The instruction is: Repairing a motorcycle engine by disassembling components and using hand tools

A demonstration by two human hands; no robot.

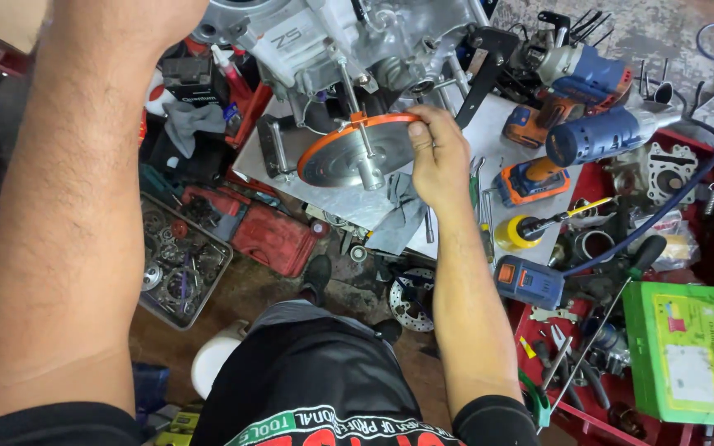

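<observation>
Against engine point(332, 41) on metal plate point(489, 140): round steel disc point(353, 153) with orange rim, on shaft. Right hand point(438, 157) fingers pinching disc edge. Left hand out of view. Disc likely heavy, stiff, oily; grip rim.

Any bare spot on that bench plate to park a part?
Bare strip of grey metal plate between round orange-rimmed disc and plate's near edge, left of grey rag. Right hand grips the disc rim. Crowded: blue-orange power tools right, tray of small parts left.
</observation>
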